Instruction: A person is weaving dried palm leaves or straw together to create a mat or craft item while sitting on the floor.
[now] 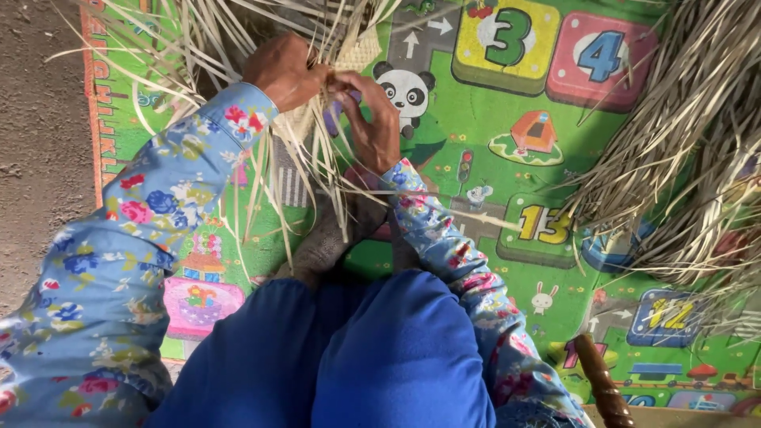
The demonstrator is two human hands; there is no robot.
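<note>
**Weaving dry strips over a bright play mat**

Looking down through the head camera, I see first the green play mat (476, 158), printed with number blocks, a panda and small houses, which fills most of the view and lies on bare grey ground (36, 143) at the left. A big heap of dry pale strips (690, 135) spreads over the mat's right side. Blue trousers (341, 357) and floral blue sleeves (119, 261) fill the bottom of the view. At top centre a partly woven piece (357, 47) sits just above the hands, and loose strips (317, 158) trail down from it across the mat toward the knees. The left hand (281, 71) is closed over the strips where they leave the woven edge. The right hand (372, 119), touching the left, has its fingers curled and pinching a few of the same strips. A turned brown wooden post (602, 384) stands at the lower right, well apart from both hands.
</note>
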